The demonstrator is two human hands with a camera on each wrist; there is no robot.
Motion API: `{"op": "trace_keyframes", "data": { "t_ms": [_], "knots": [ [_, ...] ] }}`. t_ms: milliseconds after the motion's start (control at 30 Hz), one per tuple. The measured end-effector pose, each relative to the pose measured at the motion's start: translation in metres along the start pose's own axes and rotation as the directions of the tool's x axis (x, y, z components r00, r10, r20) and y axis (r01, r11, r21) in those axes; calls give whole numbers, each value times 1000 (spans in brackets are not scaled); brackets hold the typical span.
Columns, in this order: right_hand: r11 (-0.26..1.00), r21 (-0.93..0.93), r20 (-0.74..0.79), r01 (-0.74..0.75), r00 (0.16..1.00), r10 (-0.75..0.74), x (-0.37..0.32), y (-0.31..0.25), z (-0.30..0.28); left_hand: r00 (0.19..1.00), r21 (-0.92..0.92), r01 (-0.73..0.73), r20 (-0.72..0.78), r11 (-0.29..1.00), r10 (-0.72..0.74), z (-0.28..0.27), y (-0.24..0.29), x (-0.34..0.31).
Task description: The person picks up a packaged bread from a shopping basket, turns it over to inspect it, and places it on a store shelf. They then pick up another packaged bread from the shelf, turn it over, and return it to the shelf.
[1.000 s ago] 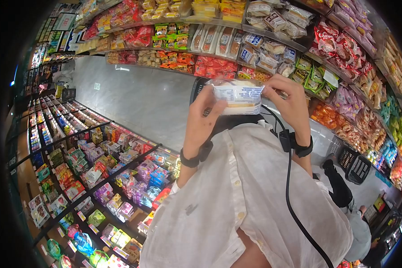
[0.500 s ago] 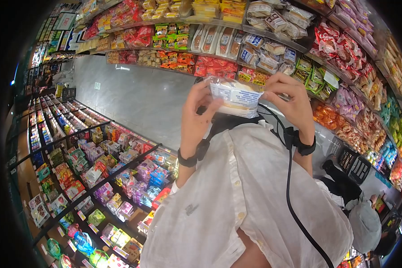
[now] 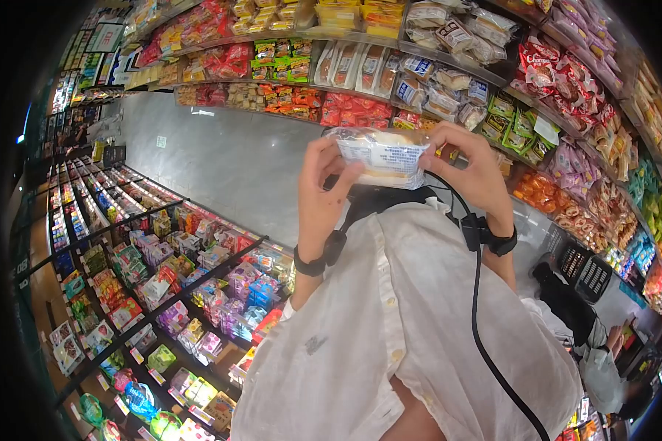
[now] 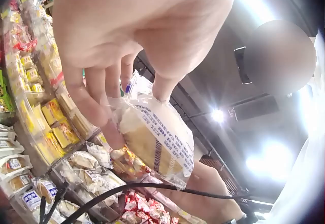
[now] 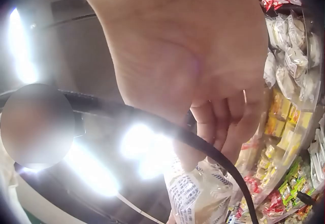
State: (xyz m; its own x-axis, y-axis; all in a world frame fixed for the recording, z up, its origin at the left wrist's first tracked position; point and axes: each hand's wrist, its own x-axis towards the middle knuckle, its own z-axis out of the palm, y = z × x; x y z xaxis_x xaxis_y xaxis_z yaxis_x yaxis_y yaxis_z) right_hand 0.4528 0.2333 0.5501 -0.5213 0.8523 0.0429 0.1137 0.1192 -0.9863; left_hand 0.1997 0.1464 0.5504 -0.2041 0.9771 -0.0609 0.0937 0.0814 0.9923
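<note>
Both hands hold a packaged bread (image 3: 384, 156) in front of the shirt, level with the waist in the head view. Its clear plastic wrapper carries blue print on a white panel, and pale bread shows through. My left hand (image 3: 325, 184) pinches the left end, thumb on the near face and fingers behind. At the other end, my right hand (image 3: 472, 167) pinches the wrapper's edge between thumb and fingers. The left wrist view shows the bread (image 4: 161, 139) beneath the left thumb; the right wrist view shows its wrapper (image 5: 195, 193) at the right fingertips.
Curved shelves of bagged snacks (image 3: 353, 110) run beyond the hands and round to the right. Tiered racks of packets (image 3: 162, 287) stand on the left, beside a grey floor (image 3: 221, 154). A black cable (image 3: 478, 323) hangs from the right wrist. Black baskets (image 3: 582, 270) lie at the right, near another person.
The packaged bread dipped at its right end half a second ago and is nearly level now, slightly further left than at first. Both hands kept hold of it.
</note>
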Motion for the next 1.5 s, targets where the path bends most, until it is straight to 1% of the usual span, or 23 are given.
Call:
{"op": "trace_keyframes", "data": {
  "t_ms": [67,167,267,367,400,467,567,667,767,867,967,1067,1167,1267,1367,1500],
  "knots": [
    [1000,0,-40,-17,999,17,0,1,3,999,31,25,40,999,-26,-5,0,1],
    [999,51,-150,-12,989,20,-2,9,7,999,-63,33,39,997,-31,-4,-4,2],
    [990,142,-209,-6,977,36,-4,13,15,998,-170,-3,55,985,13,-6,-9,2],
    [982,184,-226,-33,971,75,-3,16,13,997,-208,72,27,976,-68,-5,-1,4],
    [987,159,-227,-35,971,71,-4,16,11,996,-201,89,36,976,-83,-6,-2,4],
    [993,111,-226,-36,972,60,-3,16,7,992,-186,122,50,975,-115,-8,-5,3],
    [990,140,-207,-18,977,47,-2,20,7,997,34,-50,58,998,48,-10,-11,3],
    [979,201,-196,-25,978,66,0,19,9,999,-44,-8,35,999,9,-5,-9,1],
    [984,174,-152,-44,986,71,1,17,8,999,-116,26,43,993,-21,-5,-12,0],
    [990,141,-142,-18,989,38,2,20,6,999,-123,32,19,992,-30,-1,-5,1],
    [988,152,-150,-32,987,55,2,20,7,997,-139,63,42,988,-57,-4,-7,0],
    [981,191,-152,-42,986,72,2,21,8,998,-141,60,38,988,-55,-3,-8,1],
    [977,198,-130,-80,986,107,2,20,5,997,-131,78,7,988,-78,-1,-5,0],
    [981,178,-121,-74,988,97,3,23,4,995,-94,87,-36,992,-90,-1,-7,2],
    [987,108,-47,-123,991,128,3,21,-2,998,-98,40,-44,994,-45,-1,-12,3],
    [991,81,-48,-106,993,110,4,18,-5,998,-78,12,-55,997,-16,3,-13,4]
  ]
}}
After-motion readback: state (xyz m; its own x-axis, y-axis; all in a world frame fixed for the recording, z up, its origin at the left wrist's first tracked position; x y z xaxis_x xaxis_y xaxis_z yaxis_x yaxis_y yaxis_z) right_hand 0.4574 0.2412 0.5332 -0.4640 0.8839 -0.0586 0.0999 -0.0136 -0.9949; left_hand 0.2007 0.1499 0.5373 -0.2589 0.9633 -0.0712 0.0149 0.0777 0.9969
